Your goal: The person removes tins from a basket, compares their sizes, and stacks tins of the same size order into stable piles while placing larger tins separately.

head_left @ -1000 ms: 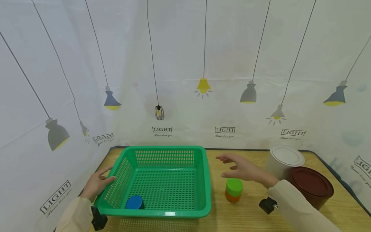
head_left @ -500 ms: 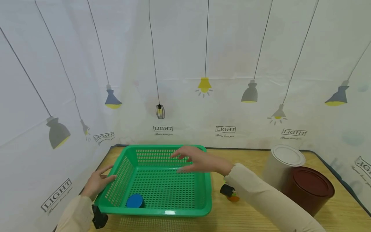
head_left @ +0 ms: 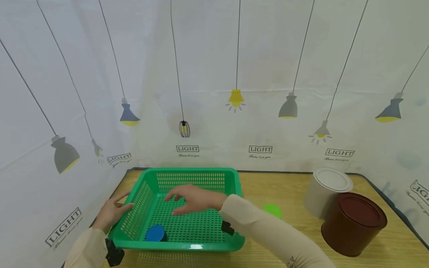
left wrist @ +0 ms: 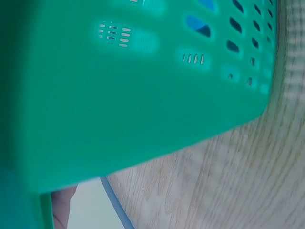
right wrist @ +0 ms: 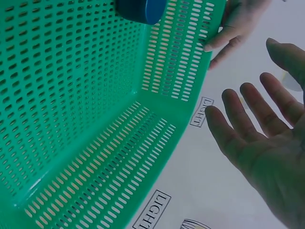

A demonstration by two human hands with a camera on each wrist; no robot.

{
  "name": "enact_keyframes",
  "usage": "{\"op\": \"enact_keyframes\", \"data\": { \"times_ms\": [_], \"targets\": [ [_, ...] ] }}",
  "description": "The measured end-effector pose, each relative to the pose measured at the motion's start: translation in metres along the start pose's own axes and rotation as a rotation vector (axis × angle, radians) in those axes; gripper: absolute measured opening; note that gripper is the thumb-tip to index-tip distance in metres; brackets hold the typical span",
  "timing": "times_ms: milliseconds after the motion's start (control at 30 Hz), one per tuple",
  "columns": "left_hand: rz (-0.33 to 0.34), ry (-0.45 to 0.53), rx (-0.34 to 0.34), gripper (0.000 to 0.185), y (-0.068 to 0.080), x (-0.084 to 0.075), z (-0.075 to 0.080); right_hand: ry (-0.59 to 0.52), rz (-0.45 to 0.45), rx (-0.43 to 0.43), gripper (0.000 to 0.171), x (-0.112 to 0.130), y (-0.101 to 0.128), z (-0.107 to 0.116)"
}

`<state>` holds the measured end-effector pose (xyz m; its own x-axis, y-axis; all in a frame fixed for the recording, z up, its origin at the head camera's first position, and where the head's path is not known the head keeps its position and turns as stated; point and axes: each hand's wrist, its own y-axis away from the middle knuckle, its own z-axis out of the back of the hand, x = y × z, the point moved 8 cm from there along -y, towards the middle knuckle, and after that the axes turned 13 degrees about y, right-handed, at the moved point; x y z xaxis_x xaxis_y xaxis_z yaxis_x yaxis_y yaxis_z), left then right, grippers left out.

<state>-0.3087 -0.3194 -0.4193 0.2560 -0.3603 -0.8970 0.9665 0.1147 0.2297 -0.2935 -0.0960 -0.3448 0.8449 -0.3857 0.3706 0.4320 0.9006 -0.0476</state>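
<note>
At the table's [head_left: 295,186] left edge, the left hand [head_left: 112,211] rests against the outer left wall of the green basket [head_left: 234,208], its fingers straight on the mesh; the right wrist view shows those fingertips [right wrist: 224,38] touching the wall from outside. The basket fills the table's left half, its near rim close to the near edge. A blue cap [head_left: 155,233] lies in its near-left corner, just beside the left wall, with bare mesh floor stretching to the far and right walls. The right hand [head_left: 189,199] hovers over the middle of the basket, palm down, fingers spread and relaxed, gripping nothing and well apart from the cap. Right of the basket, a green lid [head_left: 273,210] shows past the sleeve [head_left: 268,230], with open wood around it. Farther right, a white can [head_left: 326,191] and a brown can [head_left: 355,223] stand touching, near the right edge. On the backdrop [head_left: 214,74], printed with hanging lamps, the word "LIGHT" repeats in boxed labels; the script beneath is too small to read.
</note>
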Motion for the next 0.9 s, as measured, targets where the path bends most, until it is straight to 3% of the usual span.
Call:
{"op": "enact_keyframes", "data": {
  "times_ms": [467,900],
  "targets": [
    [0.022,0.017,-0.029,0.064,-0.004,0.005,0.001,-0.094,-0.098,-0.010,0.037,-0.019,-0.038,-0.024],
    [0.012,0.012,-0.032,0.064,-0.002,0.005,0.002,-0.215,-0.168,-0.050,0.033,-0.037,-0.058,-0.049]
  ]
}}
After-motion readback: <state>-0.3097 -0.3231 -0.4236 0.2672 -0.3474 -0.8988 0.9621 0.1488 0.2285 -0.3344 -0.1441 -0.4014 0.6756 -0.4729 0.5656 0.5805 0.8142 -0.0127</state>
